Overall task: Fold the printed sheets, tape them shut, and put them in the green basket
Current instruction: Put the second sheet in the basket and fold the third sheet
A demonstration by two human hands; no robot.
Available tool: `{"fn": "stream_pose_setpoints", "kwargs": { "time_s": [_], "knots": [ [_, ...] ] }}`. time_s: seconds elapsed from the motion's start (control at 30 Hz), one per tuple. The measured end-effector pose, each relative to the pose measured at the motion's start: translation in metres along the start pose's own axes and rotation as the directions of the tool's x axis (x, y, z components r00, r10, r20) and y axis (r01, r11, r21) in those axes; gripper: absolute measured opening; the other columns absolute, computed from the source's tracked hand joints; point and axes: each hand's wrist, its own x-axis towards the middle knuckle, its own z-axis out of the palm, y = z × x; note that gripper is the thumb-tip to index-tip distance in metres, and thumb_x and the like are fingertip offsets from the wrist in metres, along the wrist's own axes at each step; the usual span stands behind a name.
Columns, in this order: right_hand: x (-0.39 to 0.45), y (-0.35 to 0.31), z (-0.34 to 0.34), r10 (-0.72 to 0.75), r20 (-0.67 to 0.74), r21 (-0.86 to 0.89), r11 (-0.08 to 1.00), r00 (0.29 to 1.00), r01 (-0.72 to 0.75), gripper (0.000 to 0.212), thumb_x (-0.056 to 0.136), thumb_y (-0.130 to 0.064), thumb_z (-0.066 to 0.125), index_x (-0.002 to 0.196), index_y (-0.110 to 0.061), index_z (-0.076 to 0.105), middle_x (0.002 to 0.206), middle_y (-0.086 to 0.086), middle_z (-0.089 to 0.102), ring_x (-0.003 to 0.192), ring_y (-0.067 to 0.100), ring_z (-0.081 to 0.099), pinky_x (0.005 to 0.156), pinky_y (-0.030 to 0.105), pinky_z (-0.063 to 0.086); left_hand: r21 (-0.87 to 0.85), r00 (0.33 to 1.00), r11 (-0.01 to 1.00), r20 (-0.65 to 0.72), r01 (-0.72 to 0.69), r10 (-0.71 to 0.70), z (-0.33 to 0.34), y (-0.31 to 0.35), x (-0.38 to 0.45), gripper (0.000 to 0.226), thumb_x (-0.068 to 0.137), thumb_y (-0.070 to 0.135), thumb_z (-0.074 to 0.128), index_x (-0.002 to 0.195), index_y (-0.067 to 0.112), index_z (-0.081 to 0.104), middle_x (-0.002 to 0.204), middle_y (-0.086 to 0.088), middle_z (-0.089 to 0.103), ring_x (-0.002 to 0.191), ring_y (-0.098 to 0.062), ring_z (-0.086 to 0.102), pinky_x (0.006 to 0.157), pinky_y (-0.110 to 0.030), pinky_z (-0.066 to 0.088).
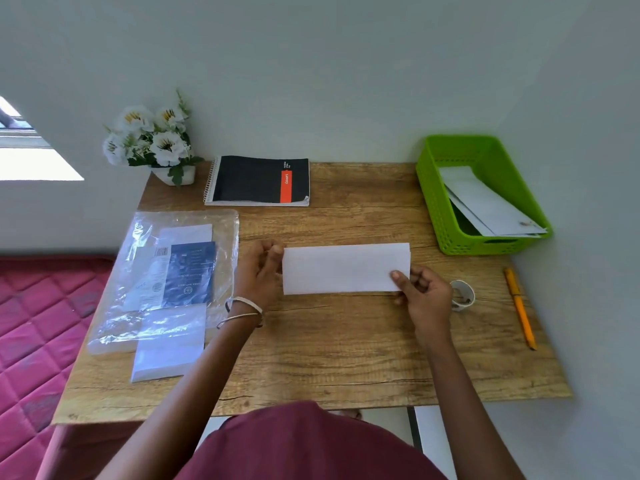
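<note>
Green basket (446, 216) at the table's far right corner: folded white sheets (485, 202) lie slanted inside, at least 2, exact count unclear where they overlap. Clear plastic bag (138, 306) on the left: printed blue-and-white packet inside, with 1 stack of white paper (166, 355) sticking out of its near end.

1 folded sheet (346, 268), a long white strip, sits mid-table between both hands. Left hand (259, 271) pinches its left end, fingers curled at the edge. Right hand (424, 296) grips the near right corner, thumb on top, fingers curled beneath.

Also on the wooden table (329, 358): 1 tape roll (463, 295) just right of the right hand, 1 yellow pencil (519, 306) near the right edge, 1 black spiral notebook (258, 181) at the back, 1 pot of white flowers (152, 140) at the back-left corner.
</note>
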Motion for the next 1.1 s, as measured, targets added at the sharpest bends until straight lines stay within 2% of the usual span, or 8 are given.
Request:
{"fn": "stream_pose_setpoints", "kwargs": {
  "time_s": [0.1, 0.2, 0.3, 0.47, 0.67, 0.9, 1.0, 1.1],
  "knots": [
    [-0.006, 0.008, 0.005, 0.047, -0.055, -0.044, 0.998, 0.997, -0.049, 0.021, 0.083, -0.014, 0.071, 0.101, -0.004, 0.066, 0.065, 0.013, 0.066, 0.042, 0.011, 0.053, 0.043, 0.021, 0.046, -0.061, 0.986, 0.995, 0.150, 0.078, -0.068, 0.001, -0.008, -0.004, 0.046, 0.084, 0.017, 0.067, 0.123, 0.030, 0.046, 0.101, -0.001, 0.063, 0.092, -0.018, 0.065, 0.074, -0.031, 0.055],
    [-0.010, 0.013, 0.009, -0.029, -0.071, -0.198, 0.980, 0.997, 0.014, 0.025, 0.086, -0.017, 0.069, 0.109, -0.008, 0.065, 0.074, 0.009, 0.068, 0.050, 0.010, 0.058, 0.045, 0.022, 0.047, 0.085, 0.978, 0.994, 0.195, 0.063, -0.079, 0.005, -0.015, -0.008, 0.072, 0.079, 0.006, 0.071, 0.136, 0.033, 0.037, 0.109, 0.006, 0.062, 0.096, -0.011, 0.062, 0.082, -0.030, 0.053],
    [-0.010, 0.012, 0.010, -0.137, -0.036, -0.401, 0.909, 0.990, 0.111, 0.026, 0.088, -0.021, 0.066, 0.111, -0.010, 0.066, 0.086, 0.000, 0.070, 0.072, 0.012, 0.064, 0.062, 0.026, 0.050, 0.265, 0.984, 0.964, 0.170, 0.005, -0.051, 0.009, -0.021, -0.008, 0.059, 0.078, 0.010, 0.071, 0.130, 0.029, 0.050, 0.112, 0.000, 0.062, 0.093, -0.016, 0.062, 0.086, -0.035, 0.053],
    [-0.005, 0.013, 0.009, -0.224, 0.021, -0.755, 0.636, 0.974, 0.162, 0.040, 0.092, -0.027, 0.059, 0.125, -0.003, 0.057, 0.111, 0.016, 0.060, 0.098, 0.030, 0.058, 0.076, 0.032, 0.043, 0.440, 0.980, 0.888, 0.190, -0.137, 0.057, 0.020, -0.025, -0.017, 0.050, 0.080, 0.012, 0.070, 0.128, 0.012, 0.056, 0.131, -0.006, 0.042, 0.115, -0.022, 0.047, 0.101, -0.034, 0.042],
    [-0.014, 0.015, 0.011, -0.292, 0.174, -0.826, 0.477, 0.940, 0.301, 0.038, 0.092, -0.024, 0.059, 0.128, -0.009, 0.057, 0.114, 0.016, 0.047, 0.098, 0.028, 0.050, 0.070, 0.032, 0.049, 0.515, 0.962, 0.818, 0.216, -0.257, 0.166, 0.026, -0.032, -0.021, 0.040, 0.085, 0.011, 0.063, 0.125, 0.014, 0.059, 0.137, -0.008, 0.038, 0.112, -0.024, 0.040, 0.100, -0.034, 0.036],
    [-0.012, 0.023, 0.005, -0.292, 0.213, -0.836, 0.440, 0.933, 0.328, 0.032, 0.092, -0.023, 0.058, 0.121, -0.010, 0.062, 0.111, 0.016, 0.051, 0.101, 0.030, 0.050, 0.069, 0.031, 0.046, 0.581, 0.916, 0.712, 0.312, -0.395, 0.253, 0.020, -0.034, -0.018, 0.038, 0.086, 0.014, 0.056, 0.124, 0.011, 0.060, 0.129, -0.009, 0.052, 0.108, -0.033, 0.044, 0.096, -0.047, 0.041],
    [-0.012, 0.021, 0.005, -0.292, 0.217, -0.828, 0.451, 0.932, 0.334, 0.031, 0.093, -0.024, 0.056, 0.121, -0.011, 0.061, 0.112, 0.015, 0.049, 0.101, 0.029, 0.049, 0.069, 0.027, 0.040, 0.520, 0.927, 0.780, 0.315, -0.349, 0.204, 0.014, -0.031, -0.020, 0.040, 0.087, 0.015, 0.061, 0.127, 0.016, 0.058, 0.137, 0.000, 0.049, 0.120, -0.024, 0.043, 0.104, -0.036, 0.034],
    [-0.013, 0.018, 0.006, -0.277, 0.191, -0.802, 0.509, 0.942, 0.312, 0.033, 0.093, -0.025, 0.057, 0.122, -0.009, 0.059, 0.114, 0.016, 0.047, 0.103, 0.029, 0.047, 0.073, 0.028, 0.041, 0.448, 0.946, 0.846, 0.271, -0.289, 0.180, 0.000, -0.027, -0.031, 0.036, 0.085, 0.013, 0.065, 0.121, 0.018, 0.062, 0.135, 0.008, 0.049, 0.114, -0.011, 0.048, 0.096, -0.022, 0.037]
  ]
}}
